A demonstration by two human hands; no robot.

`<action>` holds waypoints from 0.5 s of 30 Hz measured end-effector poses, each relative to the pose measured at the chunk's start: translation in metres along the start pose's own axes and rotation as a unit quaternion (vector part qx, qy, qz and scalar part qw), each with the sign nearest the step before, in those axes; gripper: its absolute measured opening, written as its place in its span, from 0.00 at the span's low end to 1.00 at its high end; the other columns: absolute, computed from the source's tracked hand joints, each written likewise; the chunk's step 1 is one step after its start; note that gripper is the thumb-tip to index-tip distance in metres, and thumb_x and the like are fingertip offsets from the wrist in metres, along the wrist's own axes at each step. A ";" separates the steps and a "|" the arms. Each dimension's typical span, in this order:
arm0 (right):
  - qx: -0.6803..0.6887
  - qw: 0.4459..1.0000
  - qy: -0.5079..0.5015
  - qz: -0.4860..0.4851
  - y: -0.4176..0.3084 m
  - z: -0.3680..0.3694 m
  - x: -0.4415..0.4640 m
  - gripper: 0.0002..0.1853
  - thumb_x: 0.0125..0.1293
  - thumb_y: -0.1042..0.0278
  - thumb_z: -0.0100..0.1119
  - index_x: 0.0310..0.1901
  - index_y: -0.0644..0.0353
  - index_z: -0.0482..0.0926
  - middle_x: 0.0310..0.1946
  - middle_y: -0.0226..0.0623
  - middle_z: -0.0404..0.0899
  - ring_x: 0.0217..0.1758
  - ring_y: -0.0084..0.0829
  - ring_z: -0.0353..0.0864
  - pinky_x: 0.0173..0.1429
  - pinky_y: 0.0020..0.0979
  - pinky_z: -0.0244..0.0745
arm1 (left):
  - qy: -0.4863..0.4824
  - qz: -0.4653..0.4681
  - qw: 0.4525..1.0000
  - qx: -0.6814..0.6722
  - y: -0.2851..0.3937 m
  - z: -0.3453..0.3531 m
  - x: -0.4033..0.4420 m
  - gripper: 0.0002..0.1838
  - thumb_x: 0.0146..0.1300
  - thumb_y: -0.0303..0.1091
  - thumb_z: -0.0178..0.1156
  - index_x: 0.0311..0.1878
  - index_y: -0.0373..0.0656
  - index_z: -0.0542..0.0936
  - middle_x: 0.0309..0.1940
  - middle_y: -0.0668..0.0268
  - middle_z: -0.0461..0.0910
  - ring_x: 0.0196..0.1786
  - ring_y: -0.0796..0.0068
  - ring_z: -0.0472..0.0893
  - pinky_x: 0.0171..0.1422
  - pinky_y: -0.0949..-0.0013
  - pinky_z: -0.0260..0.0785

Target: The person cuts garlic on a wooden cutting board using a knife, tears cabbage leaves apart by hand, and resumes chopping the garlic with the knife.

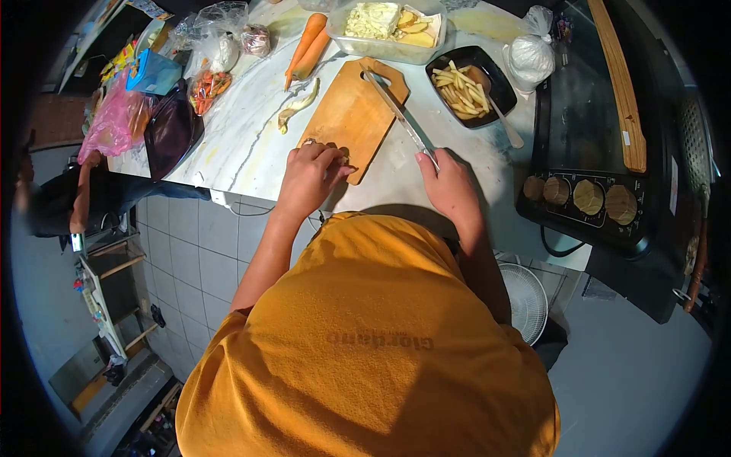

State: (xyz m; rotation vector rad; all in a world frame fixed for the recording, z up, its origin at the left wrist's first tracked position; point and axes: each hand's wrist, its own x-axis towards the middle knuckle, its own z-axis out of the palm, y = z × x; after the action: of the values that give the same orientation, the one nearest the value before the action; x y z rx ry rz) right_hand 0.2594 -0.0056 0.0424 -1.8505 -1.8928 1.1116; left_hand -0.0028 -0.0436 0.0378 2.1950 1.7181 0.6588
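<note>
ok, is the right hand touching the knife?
Touching: the head view shows the right hand gripping the near end of the knife.

Smooth wooden board [343,107] — shiny metal knife [400,116] — glossy marbled tabletop [251,99]

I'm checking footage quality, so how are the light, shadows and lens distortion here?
Head view: fisheye curvature, black corners; head view: bright light on the counter and mustard shirt, shadow across the shirt's lower right; head view: knife readable, without obvious motion blur.
</note>
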 end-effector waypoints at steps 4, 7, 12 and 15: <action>-0.004 1.000 0.002 -0.007 0.001 0.002 0.000 0.25 0.75 0.45 0.48 0.41 0.65 0.77 0.35 0.58 0.83 0.43 0.63 0.80 0.50 0.55 0.73 | 0.028 -0.040 0.998 -0.038 0.001 0.013 0.000 0.14 0.55 0.35 0.74 0.42 0.40 0.86 0.32 0.63 0.84 0.37 0.64 0.83 0.43 0.63 0.73; -0.005 1.000 0.002 -0.008 0.000 0.002 -0.001 0.25 0.75 0.45 0.48 0.41 0.65 0.77 0.34 0.58 0.83 0.43 0.63 0.80 0.50 0.55 0.72 | 0.052 -0.051 0.991 -0.113 -0.006 0.022 -0.001 0.13 0.55 0.33 0.75 0.42 0.40 0.87 0.31 0.63 0.84 0.36 0.64 0.83 0.40 0.65 0.74; -0.010 1.000 0.001 -0.009 0.002 0.002 -0.001 0.25 0.75 0.45 0.48 0.40 0.64 0.77 0.33 0.59 0.83 0.43 0.63 0.80 0.49 0.55 0.72 | 0.054 -0.041 0.992 -0.106 -0.010 0.025 -0.001 0.12 0.55 0.33 0.74 0.41 0.41 0.87 0.33 0.62 0.85 0.36 0.63 0.83 0.41 0.64 0.74; 0.005 1.000 0.002 -0.018 0.002 0.004 0.000 0.25 0.75 0.45 0.48 0.40 0.64 0.77 0.33 0.59 0.82 0.43 0.63 0.80 0.49 0.56 0.72 | 0.075 -0.024 0.993 -0.083 -0.009 0.029 -0.002 0.09 0.57 0.33 0.73 0.39 0.42 0.86 0.33 0.63 0.83 0.36 0.61 0.81 0.42 0.61 0.72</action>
State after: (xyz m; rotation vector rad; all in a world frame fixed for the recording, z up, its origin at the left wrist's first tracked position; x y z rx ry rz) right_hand 0.2584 -0.0074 0.0385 -1.8056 -1.9076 1.1035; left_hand 0.0039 -0.0416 0.0077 2.0300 1.7142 0.9401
